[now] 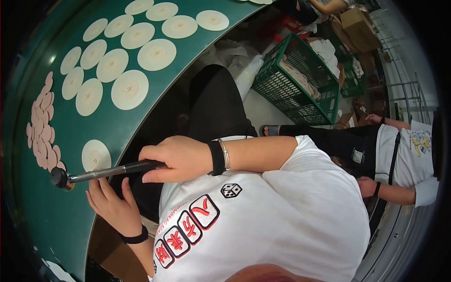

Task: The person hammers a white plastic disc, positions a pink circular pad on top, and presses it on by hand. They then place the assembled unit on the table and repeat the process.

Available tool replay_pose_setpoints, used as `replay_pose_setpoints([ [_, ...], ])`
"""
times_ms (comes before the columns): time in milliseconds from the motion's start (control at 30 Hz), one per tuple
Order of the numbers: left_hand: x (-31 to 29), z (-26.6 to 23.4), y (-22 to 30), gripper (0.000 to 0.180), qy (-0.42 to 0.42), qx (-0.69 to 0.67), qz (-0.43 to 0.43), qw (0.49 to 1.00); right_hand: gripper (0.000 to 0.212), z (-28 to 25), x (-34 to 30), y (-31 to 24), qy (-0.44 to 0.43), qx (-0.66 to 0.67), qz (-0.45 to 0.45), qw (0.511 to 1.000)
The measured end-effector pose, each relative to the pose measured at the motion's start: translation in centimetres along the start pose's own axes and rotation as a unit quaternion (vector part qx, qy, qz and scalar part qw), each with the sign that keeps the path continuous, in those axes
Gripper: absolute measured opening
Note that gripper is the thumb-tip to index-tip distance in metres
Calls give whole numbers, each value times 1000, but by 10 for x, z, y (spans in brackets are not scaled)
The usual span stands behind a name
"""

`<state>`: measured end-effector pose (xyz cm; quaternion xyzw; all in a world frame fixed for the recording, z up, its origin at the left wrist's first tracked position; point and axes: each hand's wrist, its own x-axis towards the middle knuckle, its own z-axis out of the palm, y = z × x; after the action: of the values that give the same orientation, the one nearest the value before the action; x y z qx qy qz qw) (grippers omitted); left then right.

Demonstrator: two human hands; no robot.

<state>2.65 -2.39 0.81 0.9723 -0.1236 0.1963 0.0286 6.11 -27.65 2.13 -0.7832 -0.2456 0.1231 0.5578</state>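
Hammer point(110, 171) clenched in my right hand point(176, 159) points left past the nearest pale disc point(96, 153), to which my left hand point(112, 207), thumb and fingers apart, is closer.

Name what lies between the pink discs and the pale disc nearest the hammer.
Head view: bare green tabletop lies between the pink discs and that pale disc.

The person wears a short-sleeved white T-shirt point(300, 207). On its front there is a row of white tiles point(190, 226), black-bordered, with red characters; at its right end is one dice point(231, 190). A black band point(217, 158) and a silvery bracelet point(226, 154) are on the right wrist, another black band point(135, 236) on the left. The trousers point(217, 105) are black.
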Motion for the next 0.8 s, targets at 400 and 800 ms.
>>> replay_pose_setpoints([
  [400, 4, 5, 7, 55, 7, 10, -1, 1000, 29, 1, -8, 11, -5, 19, 13, 1000],
  [800, 0, -1, 5, 52, 10, -39, -56, 998, 28, 1, -8, 3, 26, -20, 0, 999],
])
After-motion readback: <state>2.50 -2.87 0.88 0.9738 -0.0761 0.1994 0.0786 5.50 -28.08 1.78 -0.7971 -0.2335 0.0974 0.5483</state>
